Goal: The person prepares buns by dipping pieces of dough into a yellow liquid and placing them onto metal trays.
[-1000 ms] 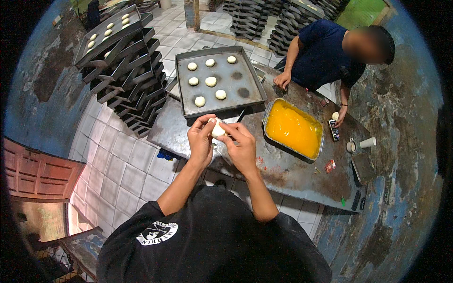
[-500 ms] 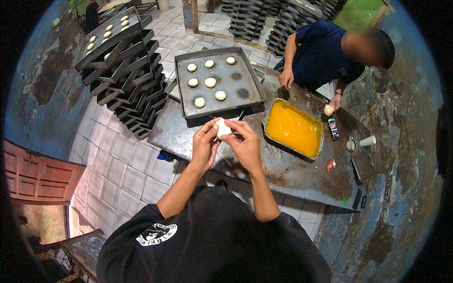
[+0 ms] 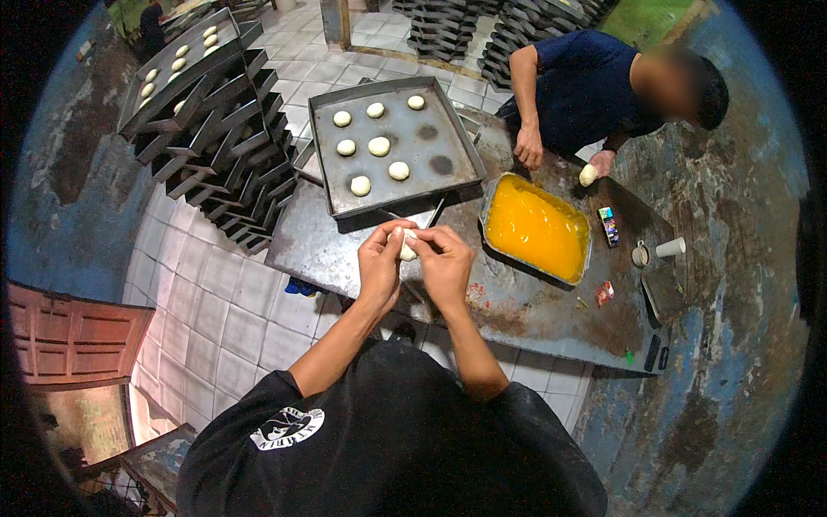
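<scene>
Both my hands meet over the near edge of the metal table, pinching one white dough ball (image 3: 407, 251) between them. My left hand (image 3: 381, 264) grips its left side with thumb and fingers. On the other side my right hand (image 3: 446, 263) presses the dough with its fingertips, which partly cover it. Just beyond stands a square baking tray (image 3: 444, 129) with several dough balls (image 3: 379, 146) spaced out on it and a few dark round stains. To the right of my hands lies a metal pan of yellow-orange filling (image 3: 534, 231).
A person (image 3: 594, 90) across the table holds another dough ball (image 3: 588, 175). Stacked trays (image 3: 224, 146) rise on the left. A phone (image 3: 609, 227), a mug (image 3: 640, 255), a white cup (image 3: 671, 247) and a red packet (image 3: 605, 294) lie at the table's right side.
My fingers have closed in further over the dough ball, covering more of it. The co-worker's hand with dough has shifted slightly left and away from me. The whole view has tilted a little.
</scene>
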Available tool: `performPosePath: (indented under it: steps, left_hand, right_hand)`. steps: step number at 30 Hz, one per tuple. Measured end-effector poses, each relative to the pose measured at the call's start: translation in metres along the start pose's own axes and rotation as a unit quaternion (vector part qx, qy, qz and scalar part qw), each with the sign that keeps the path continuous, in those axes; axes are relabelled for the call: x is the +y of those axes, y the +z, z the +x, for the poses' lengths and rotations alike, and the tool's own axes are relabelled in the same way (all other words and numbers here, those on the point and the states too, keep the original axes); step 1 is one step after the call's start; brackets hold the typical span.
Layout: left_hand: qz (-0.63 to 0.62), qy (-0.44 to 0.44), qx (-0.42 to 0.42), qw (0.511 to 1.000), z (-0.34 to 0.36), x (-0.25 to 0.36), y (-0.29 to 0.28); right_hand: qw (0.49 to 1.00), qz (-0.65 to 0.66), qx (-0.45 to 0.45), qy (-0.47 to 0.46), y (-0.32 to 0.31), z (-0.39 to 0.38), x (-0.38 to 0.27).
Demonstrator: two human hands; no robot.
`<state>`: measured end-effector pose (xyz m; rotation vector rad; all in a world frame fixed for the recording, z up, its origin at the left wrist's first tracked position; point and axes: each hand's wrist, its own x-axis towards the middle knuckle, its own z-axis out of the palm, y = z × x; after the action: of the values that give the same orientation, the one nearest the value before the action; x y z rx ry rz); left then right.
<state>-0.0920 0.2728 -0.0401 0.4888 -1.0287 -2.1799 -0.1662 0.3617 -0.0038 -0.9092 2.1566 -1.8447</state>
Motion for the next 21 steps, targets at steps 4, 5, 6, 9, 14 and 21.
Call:
performPosePath:
  steps: [4, 5, 6, 9, 14, 21]
  left_hand:
    - [-0.052, -0.090, 0.101, 0.989, 0.022, -0.001, -0.015]
    - [-0.074, -0.121, 0.121, 0.982, 0.027, 0.001, -0.017]
    - [-0.091, -0.128, 0.137, 0.978, 0.033, 0.000, -0.017]
    - [-0.062, -0.169, 0.156, 0.971, 0.045, 0.001, -0.023]
    - [0.070, -0.110, 0.119, 0.984, 0.072, 0.000, -0.024]
    - [0.300, 0.035, -0.221, 0.927, 0.134, 0.006, -0.062]
  right_hand:
    - [0.997, -0.047, -0.022, -0.051, 0.020, -0.002, -0.003]
    - [0.997, -0.044, -0.049, -0.050, 0.022, -0.002, -0.001]
    - [0.995, -0.049, -0.067, -0.056, 0.025, 0.000, 0.008]
    - [0.997, -0.042, -0.067, -0.015, 0.037, 0.012, 0.036]
    - [0.997, -0.028, -0.010, 0.074, 0.055, 0.045, 0.056]
    - [0.808, 0.284, -0.232, 0.461, 0.039, 0.104, 0.075]
